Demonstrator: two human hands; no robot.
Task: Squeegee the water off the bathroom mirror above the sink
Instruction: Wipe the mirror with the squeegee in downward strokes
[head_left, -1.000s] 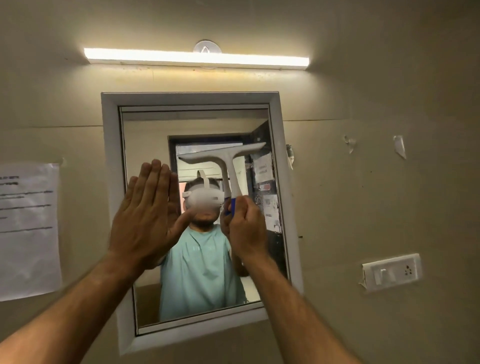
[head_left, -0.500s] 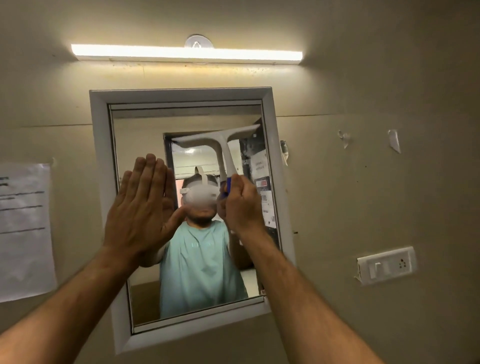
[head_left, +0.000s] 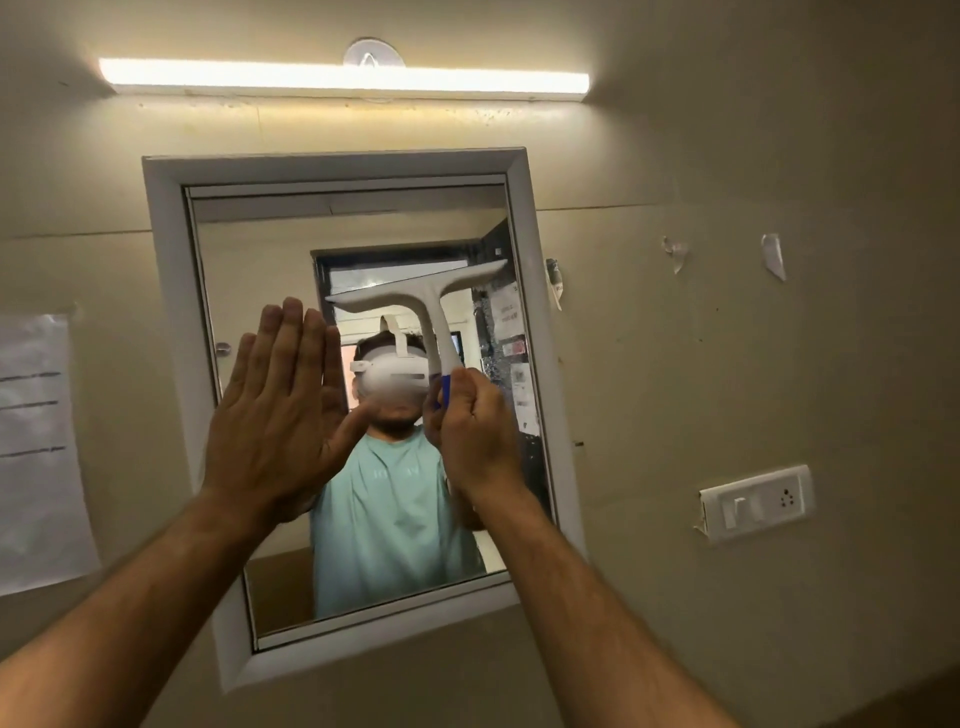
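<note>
The right hand (head_left: 475, 441) grips the blue lower end of a white T-shaped squeegee (head_left: 431, 306), fingers curled tight round the handle. Its blade bar lies across the right half of the mirror (head_left: 270, 249), about midway between the top and bottom edges of the frame (head_left: 540, 364), tilted so that the end by the right edge sits higher than the other. The left hand (head_left: 280, 421) is held flat in front of the glass near the left edge, fingers straight and together, thumb spread; whether the palm actually presses the glass cannot be told.

The likeliest trouble looks to be the tilt: an uneven blade would probably leave streaks or skip a wedge of glass beside the frame. A palm resting on wet glass could also smear it and leave prints that need another pass. A hard pull might catch the blade's end on the frame's inner lip.

The glass reflects clearly; speckled drops or marks show faintly near the right edge, beside the gripping hand.
</note>
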